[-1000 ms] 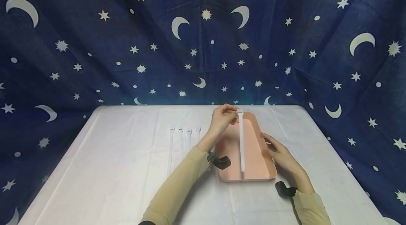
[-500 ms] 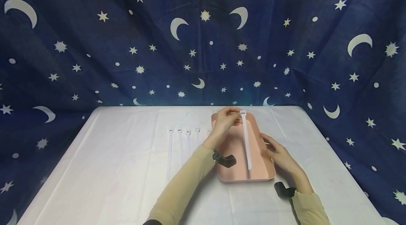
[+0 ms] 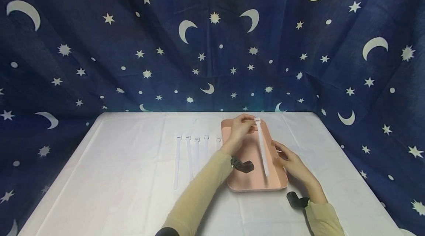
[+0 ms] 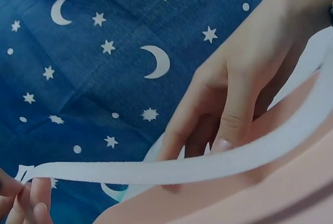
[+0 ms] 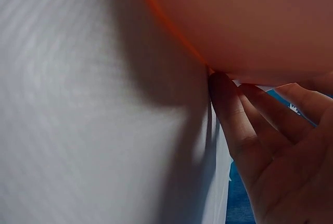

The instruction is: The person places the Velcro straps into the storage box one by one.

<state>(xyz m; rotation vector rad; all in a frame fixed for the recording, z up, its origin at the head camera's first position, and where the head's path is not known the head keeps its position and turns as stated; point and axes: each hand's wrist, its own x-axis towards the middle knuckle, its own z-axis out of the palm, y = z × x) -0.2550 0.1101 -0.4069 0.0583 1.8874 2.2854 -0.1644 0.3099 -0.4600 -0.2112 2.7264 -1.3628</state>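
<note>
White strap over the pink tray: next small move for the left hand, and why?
Probably lower and let go. The left hand pinches the white strap by its far end over the pink tray; its near end already reaches the tray floor, and the right hand steadies the rim.

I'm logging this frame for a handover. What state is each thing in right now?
left hand: pinches the strap's far end
white strap: held up slanting over the tray
pink tray: flat on the table
right hand: fingers against the tray's right edge
five straps: lying side by side left of the tray
</note>
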